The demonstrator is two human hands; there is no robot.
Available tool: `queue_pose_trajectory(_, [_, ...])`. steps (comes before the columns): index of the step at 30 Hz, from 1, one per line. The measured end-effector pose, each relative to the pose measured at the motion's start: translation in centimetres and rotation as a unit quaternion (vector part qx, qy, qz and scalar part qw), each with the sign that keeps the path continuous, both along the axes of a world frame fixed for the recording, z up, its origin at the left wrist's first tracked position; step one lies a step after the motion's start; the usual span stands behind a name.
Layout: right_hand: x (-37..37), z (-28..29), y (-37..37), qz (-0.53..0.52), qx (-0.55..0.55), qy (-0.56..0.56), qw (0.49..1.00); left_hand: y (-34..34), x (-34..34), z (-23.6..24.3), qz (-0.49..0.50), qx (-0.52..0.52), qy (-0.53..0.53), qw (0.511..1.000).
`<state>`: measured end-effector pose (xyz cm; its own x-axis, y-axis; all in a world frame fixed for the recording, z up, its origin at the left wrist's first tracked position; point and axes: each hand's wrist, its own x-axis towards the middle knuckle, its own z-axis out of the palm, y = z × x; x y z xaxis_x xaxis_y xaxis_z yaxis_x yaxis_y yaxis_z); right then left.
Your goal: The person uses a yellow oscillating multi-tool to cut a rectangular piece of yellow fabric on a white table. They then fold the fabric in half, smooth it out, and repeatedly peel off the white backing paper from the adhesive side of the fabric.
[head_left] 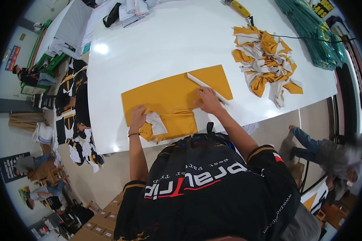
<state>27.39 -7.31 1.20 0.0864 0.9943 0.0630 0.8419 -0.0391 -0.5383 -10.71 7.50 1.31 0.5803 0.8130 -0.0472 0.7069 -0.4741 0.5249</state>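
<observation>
On the white table (120,44), a stack or sheet of mustard fabric (165,86) lies flat in front of me. My left hand (137,119) is at its near left corner, closed on the edge of a loose mustard cloth piece (177,123). This piece is crumpled on its left, where its pale underside shows, and reaches over the table's near edge. My right hand (207,100) rests on the fabric's right part, fingers spread and pressing down. A narrow white strip (199,81) lies slantwise across the fabric, passing beside my right fingers.
Mustard and white fabric scraps (265,58) are heaped at right. Behind them lies a yellow hand-held power tool (240,8) with a black cable. Green packaged bundles (315,36) line the far right edge. A person in black (81,102) works beside the table's left side.
</observation>
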Motion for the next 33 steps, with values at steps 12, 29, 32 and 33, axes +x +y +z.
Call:
queue_pose_trajectory(12, [7.5,1.2,-0.5,-0.135,0.028,-0.005,0.99,1.6,0.2,-1.4,0.032,-0.007,0.044,0.999])
queue_pose_trajectory(29, [-9.2,8.0,2.1,0.16,0.03,0.304,0.939,-3.8,5.4,20.3,-0.071,-0.081,-0.263,0.959])
queue_pose_trajectory(32, [-11.8,8.6,3.2,0.226,0.07,0.387,0.891,-4.0,5.3,25.2,-0.122,-0.07,-0.276,0.951])
queue_pose_trajectory(33, [-11.7,8.2,3.5,0.244,0.015,0.387,0.889,-4.1,4.8,26.9,-0.111,-0.085,-0.263,0.955])
